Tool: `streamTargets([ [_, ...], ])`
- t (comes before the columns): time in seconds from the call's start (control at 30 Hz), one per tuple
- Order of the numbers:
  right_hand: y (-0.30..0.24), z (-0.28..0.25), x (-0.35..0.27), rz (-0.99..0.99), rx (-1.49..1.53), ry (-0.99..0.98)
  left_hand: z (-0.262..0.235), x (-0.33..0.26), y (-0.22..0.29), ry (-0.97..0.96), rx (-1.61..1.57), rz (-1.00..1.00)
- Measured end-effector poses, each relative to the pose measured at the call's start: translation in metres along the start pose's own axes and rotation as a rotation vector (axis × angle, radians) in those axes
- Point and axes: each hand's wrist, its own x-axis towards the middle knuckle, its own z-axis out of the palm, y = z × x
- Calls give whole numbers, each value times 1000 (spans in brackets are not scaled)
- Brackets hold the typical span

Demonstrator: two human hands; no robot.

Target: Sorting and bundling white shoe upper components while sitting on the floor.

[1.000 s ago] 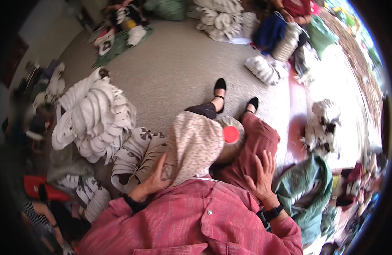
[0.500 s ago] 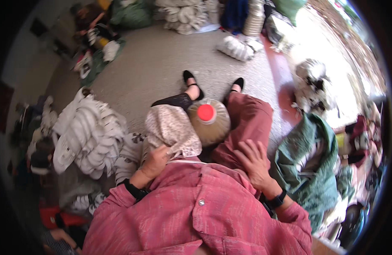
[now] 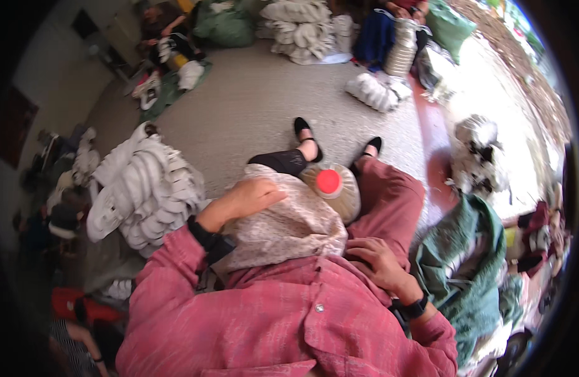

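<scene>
**Hand on the cloth, bottle poking out on the lap**

The person sits on the floor, seen from above, in the middle of the frame. The left hand [image 3: 248, 198] lies on top of a light flowered cloth [image 3: 289, 229] that is spread over the lap. The fingers are bent softly over the cloth, pressing or holding it; I cannot tell if they really grip it. The right hand [image 3: 377, 261] rests flat on the red trouser leg [image 3: 390, 201], fingers spread, holding nothing.

Just to the right of the left hand, a round tan bottle with a red cap [image 3: 330, 182] peeks out from under the cloth's edge. The cloth touches it and hides part of it.

It looks like the work is in the middle. The cloth is partly around the bottle, but the cap end is bare and the cloth is loose, not tied or tucked.

To the left of the frame is a big pile of white shoe soles [image 3: 148, 191]. More white stacks [image 3: 299, 28] sit at the top. A green cloth bag [image 3: 462, 264] lies at the right, just beside the leg.
</scene>
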Motion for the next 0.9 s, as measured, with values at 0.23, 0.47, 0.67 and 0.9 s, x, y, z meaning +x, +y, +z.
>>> streamTargets([
  [0.23,-16,-14,71,-12,275,66,95,19,-26,424,688,440],
  [0.47,46,53,93,61,49,-561,103,14,-26,-12,247,432],
  [0.67,48,52,101,88,115,-497,48,-4,-40,305,211,251],
  [0.9,53,55,114,108,110,-563,48,11,-59,341,214,115],
])
